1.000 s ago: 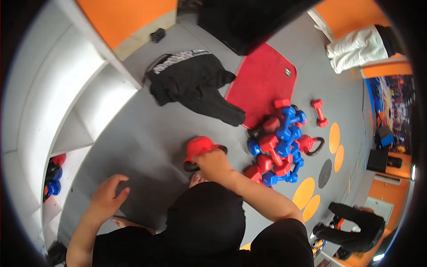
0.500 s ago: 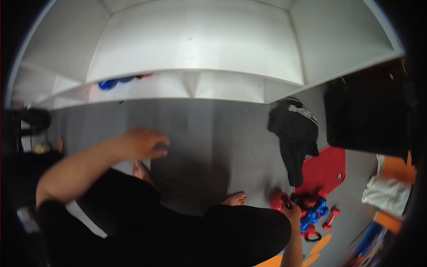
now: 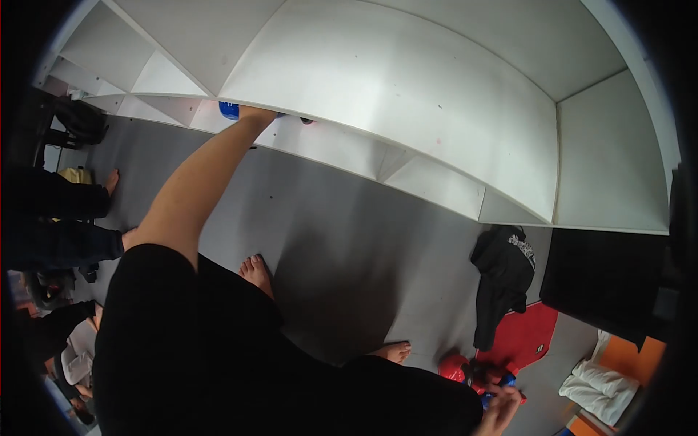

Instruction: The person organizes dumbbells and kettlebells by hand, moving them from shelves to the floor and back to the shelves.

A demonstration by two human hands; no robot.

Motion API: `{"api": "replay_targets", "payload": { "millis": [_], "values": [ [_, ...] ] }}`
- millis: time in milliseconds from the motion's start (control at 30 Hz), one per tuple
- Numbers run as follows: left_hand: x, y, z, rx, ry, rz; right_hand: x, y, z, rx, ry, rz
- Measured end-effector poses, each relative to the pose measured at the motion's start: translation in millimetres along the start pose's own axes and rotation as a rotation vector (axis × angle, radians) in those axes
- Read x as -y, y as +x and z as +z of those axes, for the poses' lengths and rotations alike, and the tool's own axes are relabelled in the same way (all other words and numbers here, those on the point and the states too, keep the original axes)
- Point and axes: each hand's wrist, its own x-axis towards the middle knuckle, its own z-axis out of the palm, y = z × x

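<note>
My left arm stretches up to the low shelf, where my left hand (image 3: 256, 114) reaches under the upper board beside a round blue weight (image 3: 229, 110). The board's edge and the hand itself hide its fingers, so its grip on the weight does not show. At the lower right, my right hand (image 3: 502, 407) is open, its fingers apart and slightly blurred, above the pile of weights. A red kettlebell (image 3: 454, 368) stands on the floor just beyond it. Blue dumbbells (image 3: 507, 380) lie partly hidden behind the fingers.
A white shelf unit (image 3: 385, 80) spans the top. On the grey floor (image 3: 327, 211) lie a black garment (image 3: 502, 272) and a red mat (image 3: 527, 338). A black box-like object (image 3: 603, 280) and folded white cloth (image 3: 600, 389) are at right. Other people's legs (image 3: 65, 243) show at left.
My left hand has moved from over the floor up into the low shelf, by the blue weight. My right hand has come off the red kettlebell's handle. The view has turned.
</note>
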Motion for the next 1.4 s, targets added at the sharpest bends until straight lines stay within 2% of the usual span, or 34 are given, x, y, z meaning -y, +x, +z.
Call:
{"api": "replay_targets", "payload": {
  "millis": [33,200,267,300,367,467,567,700,867,967,1100,1200,1233,1267,1300,1400],
  "values": [
    [-1,6,4,0.001,-0.023,-0.022,31,13,23,0.0,-0.005,-0.008],
    [3,53,24,0.024,-0.161,-0.114,186,54,123,0.338,-0.19,-0.127],
    [10,51,26,0.023,-0.211,-0.16,191,70,147,0.462,-0.182,-0.127],
    [9,54,27,0.021,-0.231,-0.181,192,71,157,0.461,-0.186,-0.136],
    [6,53,29,0.028,-0.272,-0.215,190,69,173,0.513,-0.214,-0.262],
    [1,55,33,0.051,-0.34,-0.256,171,59,177,0.614,-0.224,-0.237],
    [12,45,32,0.066,-0.402,-0.296,171,54,180,0.591,-0.338,-0.291],
    [5,49,38,0.085,-0.474,-0.352,180,51,179,0.606,-0.233,-0.304],
    [-10,41,40,0.119,-0.568,-0.429,170,47,176,0.58,-0.226,-0.214],
    [-37,-1,30,0.144,-0.626,-0.471,171,49,176,0.582,-0.205,-0.278],
    [-76,-1,30,0.184,-0.706,-0.509,170,53,175,0.584,-0.249,-0.269],
    [-104,37,37,0.227,-0.787,-0.515,181,58,170,0.73,-0.02,-0.406],
    [-94,39,41,0.244,-0.821,-0.507,195,60,168,0.783,0.049,-0.454],
    [-92,39,46,0.272,-0.857,-0.489,206,59,166,0.931,-0.149,-0.677],
    [-92,42,46,0.299,-0.894,-0.467,185,58,166,0.896,-0.156,-0.653],
    [-61,21,51,0.366,-0.972,-0.409,66,39,212,0.123,-0.45,0.164]
  ]
}}
